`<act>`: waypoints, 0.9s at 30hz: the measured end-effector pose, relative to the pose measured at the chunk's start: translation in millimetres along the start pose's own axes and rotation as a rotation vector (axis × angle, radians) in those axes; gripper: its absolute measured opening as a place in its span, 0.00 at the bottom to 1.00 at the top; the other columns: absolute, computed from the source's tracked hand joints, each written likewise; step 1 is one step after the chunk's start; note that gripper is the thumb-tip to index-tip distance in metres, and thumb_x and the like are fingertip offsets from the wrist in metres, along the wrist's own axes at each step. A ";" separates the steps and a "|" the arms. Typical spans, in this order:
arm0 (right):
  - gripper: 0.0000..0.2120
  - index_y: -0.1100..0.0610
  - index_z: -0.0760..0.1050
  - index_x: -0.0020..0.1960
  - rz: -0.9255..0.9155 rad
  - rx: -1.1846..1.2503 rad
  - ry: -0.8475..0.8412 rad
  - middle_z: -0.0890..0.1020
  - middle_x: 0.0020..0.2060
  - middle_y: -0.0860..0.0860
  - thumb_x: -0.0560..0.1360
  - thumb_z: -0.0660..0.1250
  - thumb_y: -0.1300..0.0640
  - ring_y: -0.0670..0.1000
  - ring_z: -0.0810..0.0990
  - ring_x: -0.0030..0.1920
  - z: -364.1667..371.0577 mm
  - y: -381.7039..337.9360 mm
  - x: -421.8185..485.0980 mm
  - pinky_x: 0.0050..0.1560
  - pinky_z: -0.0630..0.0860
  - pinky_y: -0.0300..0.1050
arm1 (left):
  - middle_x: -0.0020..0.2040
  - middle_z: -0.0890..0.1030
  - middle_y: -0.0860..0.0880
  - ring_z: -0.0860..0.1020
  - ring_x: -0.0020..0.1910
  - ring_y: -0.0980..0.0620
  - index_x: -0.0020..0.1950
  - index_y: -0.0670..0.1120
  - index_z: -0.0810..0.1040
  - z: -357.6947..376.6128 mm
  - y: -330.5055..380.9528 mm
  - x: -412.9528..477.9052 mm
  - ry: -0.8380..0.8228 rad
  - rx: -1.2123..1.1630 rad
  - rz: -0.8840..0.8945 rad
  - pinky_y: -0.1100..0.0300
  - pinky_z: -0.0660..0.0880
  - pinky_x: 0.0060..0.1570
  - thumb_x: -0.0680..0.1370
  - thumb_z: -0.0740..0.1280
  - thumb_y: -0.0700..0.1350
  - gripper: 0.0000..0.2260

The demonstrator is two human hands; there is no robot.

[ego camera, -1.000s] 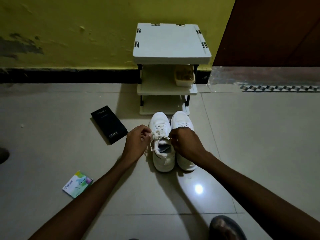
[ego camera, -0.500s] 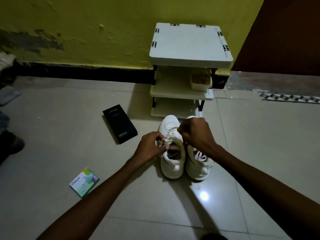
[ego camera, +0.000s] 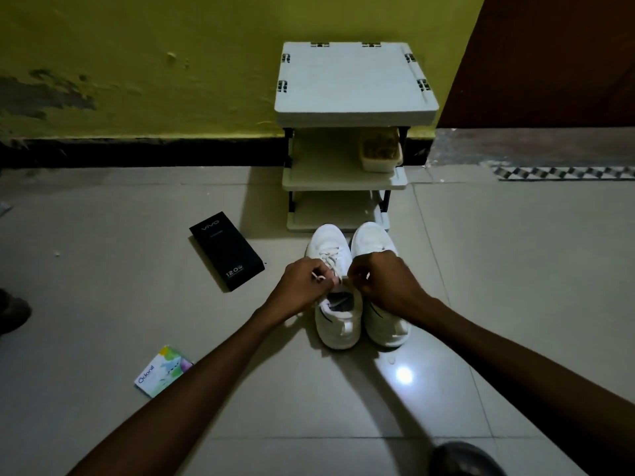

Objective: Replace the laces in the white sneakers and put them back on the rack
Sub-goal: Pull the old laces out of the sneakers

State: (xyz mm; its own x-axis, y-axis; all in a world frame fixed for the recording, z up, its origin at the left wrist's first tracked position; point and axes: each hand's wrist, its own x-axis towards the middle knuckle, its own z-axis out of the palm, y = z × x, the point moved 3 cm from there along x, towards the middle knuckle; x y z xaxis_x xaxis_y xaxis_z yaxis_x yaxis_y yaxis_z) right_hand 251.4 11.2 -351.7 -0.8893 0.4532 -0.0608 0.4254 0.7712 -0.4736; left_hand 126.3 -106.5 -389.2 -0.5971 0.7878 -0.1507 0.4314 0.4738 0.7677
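Note:
Two white sneakers stand side by side on the tiled floor, toes toward the rack: the left sneaker (ego camera: 335, 321) and the right sneaker (ego camera: 385, 324). My left hand (ego camera: 302, 286) pinches a white lace end (ego camera: 318, 277) over the left sneaker's eyelets. On the other side of the same shoe's tongue, my right hand (ego camera: 385, 280) pinches the other lace end, which is mostly hidden by my fingers. The right hand covers the middle of the right sneaker. The white three-shelf rack (ego camera: 354, 115) stands just behind the shoes against the yellow wall.
A black phone box (ego camera: 226, 250) lies on the floor left of the shoes. A small Odonil packet (ego camera: 163, 371) lies nearer, by my left forearm. A beige container (ego camera: 380, 152) sits on the rack's middle shelf. A dark shoe (ego camera: 12, 314) shows at the left edge.
The view has swung back to centre on the shoes. My right hand has come down from above the shoes to the left sneaker's tongue; both hands still hold the lace.

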 end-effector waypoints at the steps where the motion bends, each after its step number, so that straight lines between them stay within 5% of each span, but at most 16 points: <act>1: 0.07 0.54 0.83 0.51 -0.002 -0.014 -0.040 0.84 0.44 0.52 0.75 0.69 0.58 0.53 0.81 0.44 5.0 -1.3 0.0 0.41 0.73 0.40 | 0.42 0.80 0.55 0.77 0.41 0.59 0.42 0.48 0.81 -0.4 0.1 -0.5 -0.006 -0.011 -0.003 0.72 0.69 0.37 0.76 0.71 0.47 0.04; 7: 0.06 0.53 0.82 0.51 -0.054 -0.104 -0.153 0.84 0.45 0.53 0.74 0.69 0.56 0.55 0.82 0.45 18.6 2.3 -5.8 0.44 0.78 0.46 | 0.37 0.80 0.47 0.76 0.37 0.53 0.39 0.43 0.81 0.4 1.1 3.5 -0.125 -0.348 -0.189 0.61 0.72 0.41 0.79 0.68 0.50 0.13; 12: 0.11 0.54 0.82 0.55 -0.062 -0.064 -0.175 0.84 0.49 0.52 0.74 0.69 0.60 0.54 0.82 0.49 19.3 1.0 -9.8 0.47 0.77 0.44 | 0.37 0.82 0.51 0.77 0.33 0.60 0.44 0.40 0.82 1.4 14.6 2.6 -0.142 -0.454 -0.173 0.67 0.74 0.41 0.82 0.63 0.47 0.14; 15: 0.08 0.55 0.82 0.47 -0.041 -0.065 -0.155 0.84 0.42 0.53 0.71 0.68 0.61 0.55 0.82 0.44 21.4 1.8 -2.8 0.43 0.78 0.46 | 0.43 0.83 0.50 0.79 0.38 0.58 0.44 0.45 0.81 -1.1 13.7 4.5 -0.076 -0.301 -0.122 0.64 0.73 0.44 0.80 0.64 0.44 0.08; 19: 0.06 0.57 0.82 0.45 0.008 -0.009 -0.081 0.83 0.40 0.54 0.70 0.67 0.61 0.55 0.81 0.41 22.3 4.5 0.7 0.43 0.79 0.49 | 0.46 0.82 0.52 0.78 0.40 0.61 0.47 0.48 0.81 -5.0 8.4 0.0 -0.077 -0.075 -0.041 0.75 0.70 0.39 0.78 0.62 0.35 0.11; 27: 0.10 0.54 0.80 0.53 0.006 0.031 -0.021 0.83 0.45 0.53 0.73 0.67 0.60 0.56 0.82 0.46 20.5 17.7 1.4 0.46 0.80 0.51 | 0.47 0.73 0.50 0.75 0.47 0.52 0.49 0.48 0.82 4.1 5.2 1.3 -0.088 0.246 0.097 0.59 0.74 0.50 0.74 0.70 0.38 0.07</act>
State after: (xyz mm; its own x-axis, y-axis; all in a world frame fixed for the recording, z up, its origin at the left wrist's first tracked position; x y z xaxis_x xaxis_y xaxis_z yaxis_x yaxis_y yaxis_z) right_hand 254.2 16.3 -378.2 -0.8902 0.4480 -0.0824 0.4258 0.7539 -0.5003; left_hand 130.6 -101.4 -388.0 -0.4886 0.8603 -0.1451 0.6418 0.4671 0.6082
